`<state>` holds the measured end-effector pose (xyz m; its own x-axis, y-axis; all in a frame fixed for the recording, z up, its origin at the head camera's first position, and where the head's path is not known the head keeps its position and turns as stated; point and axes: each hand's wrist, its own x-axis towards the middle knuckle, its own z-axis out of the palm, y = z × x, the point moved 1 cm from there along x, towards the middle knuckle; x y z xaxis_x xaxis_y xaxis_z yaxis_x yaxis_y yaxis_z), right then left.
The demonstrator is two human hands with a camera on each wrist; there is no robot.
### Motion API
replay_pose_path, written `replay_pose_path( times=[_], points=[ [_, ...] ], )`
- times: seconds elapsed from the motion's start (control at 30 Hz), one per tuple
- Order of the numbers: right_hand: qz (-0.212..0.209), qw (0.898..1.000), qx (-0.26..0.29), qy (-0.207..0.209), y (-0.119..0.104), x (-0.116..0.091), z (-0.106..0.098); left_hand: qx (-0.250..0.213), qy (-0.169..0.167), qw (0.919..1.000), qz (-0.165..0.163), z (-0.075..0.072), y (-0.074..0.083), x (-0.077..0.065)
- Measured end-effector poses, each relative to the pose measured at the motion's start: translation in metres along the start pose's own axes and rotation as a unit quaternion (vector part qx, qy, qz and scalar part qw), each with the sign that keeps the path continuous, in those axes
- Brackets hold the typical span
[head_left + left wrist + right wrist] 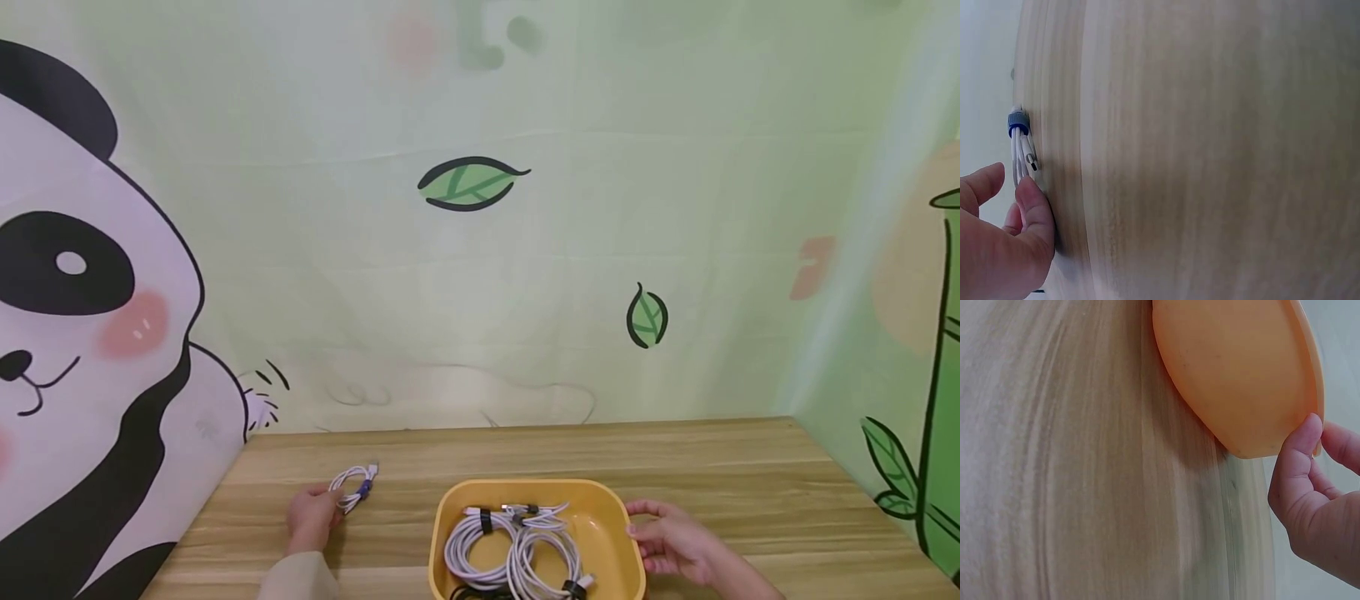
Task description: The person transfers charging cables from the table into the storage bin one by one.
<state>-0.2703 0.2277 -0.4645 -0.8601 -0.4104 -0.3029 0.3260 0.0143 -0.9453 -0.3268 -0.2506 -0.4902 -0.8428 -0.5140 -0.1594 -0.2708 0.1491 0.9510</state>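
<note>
On the left, a coiled white charging cable (356, 488) with a blue strap lies beside my left hand (311, 512). In the left wrist view, the strands of this cable (1020, 147) run in between the thumb and fingers, which pinch its near end. A dark-tipped connector (1032, 164) sticks out next to the strands. My right hand (678, 543) grips the right rim of a yellow tray (618, 560). The right wrist view shows its thumb (1302, 437) on the tray wall, with fingers behind the rim. Coiled white cables (480, 550) with black straps lie in the tray.
Below the white coils, a black cable (480, 592) shows partly at the bottom of the frame. Everything rests on a wood-grain table (720, 467). A printed cloth backdrop (337, 208) with a panda and leaves rises behind the table's far edge.
</note>
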Motion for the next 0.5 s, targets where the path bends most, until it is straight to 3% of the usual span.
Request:
replay_pose_path(
  times=[0.33, 0.5],
  points=[
    [0.002, 1.0, -0.007, 0.009, 0.0, 0.0, 0.0, 0.128, -0.006, 0.9917, 0.006, 0.0, 0.01, -0.009],
    [0.001, 1.0, -0.006, 0.011, 0.001, 0.0, -0.001, 0.162, 0.007, 0.9868, 0.005, 0.0, 0.012, -0.011]
  ],
)
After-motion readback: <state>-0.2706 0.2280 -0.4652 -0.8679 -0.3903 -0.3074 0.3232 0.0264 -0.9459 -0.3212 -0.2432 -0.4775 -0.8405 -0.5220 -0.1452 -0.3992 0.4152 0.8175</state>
